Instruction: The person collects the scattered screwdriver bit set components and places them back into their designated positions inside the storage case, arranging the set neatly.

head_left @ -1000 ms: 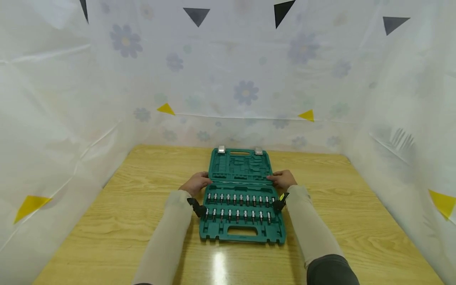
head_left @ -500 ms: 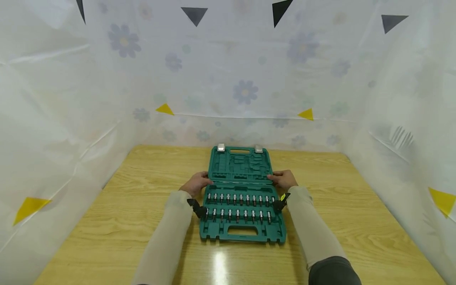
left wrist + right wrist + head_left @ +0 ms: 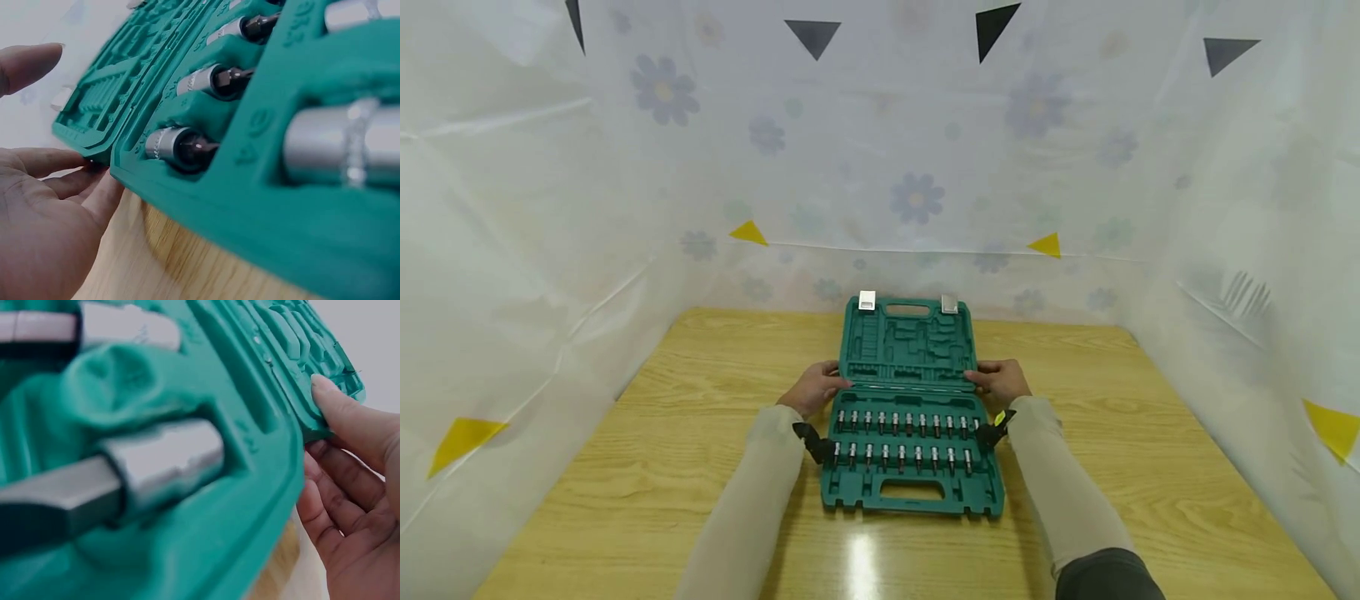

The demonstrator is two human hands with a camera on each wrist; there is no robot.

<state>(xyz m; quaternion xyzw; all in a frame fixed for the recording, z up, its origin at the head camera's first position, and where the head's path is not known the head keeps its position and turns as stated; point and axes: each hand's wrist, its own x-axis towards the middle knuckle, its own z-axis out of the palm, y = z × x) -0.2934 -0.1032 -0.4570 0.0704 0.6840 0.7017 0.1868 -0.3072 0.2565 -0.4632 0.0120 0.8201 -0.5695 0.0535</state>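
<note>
A green socket bit case (image 3: 865, 487) lies opened out on the table, with its hinge across the middle. Two rows of silver-and-dark bit sockets (image 3: 909, 424) sit in the near half. The far half, a lid (image 3: 910, 333) with moulded recesses, tilts slightly up. My left hand (image 3: 811, 389) is at the left side by the hinge; in the left wrist view its fingers (image 3: 69, 181) reach under the lid edge, the thumb raised apart from it. On the right side, my right hand (image 3: 1002, 382) pinches the lid's corner, thumb on the inner face and fingers (image 3: 350, 481) behind.
Two metal latches (image 3: 867, 300) stand on the lid's far edge. The wooden table (image 3: 700, 467) extends to both sides and in front. Behind it hangs a pale flowered sheet (image 3: 917, 150), close past the lid, with sheeting at both sides as well.
The lid's far edge has risen a little and its latches tilt up with it. Both hands have stayed beside the hinge, barely shifting; the base remains in place.
</note>
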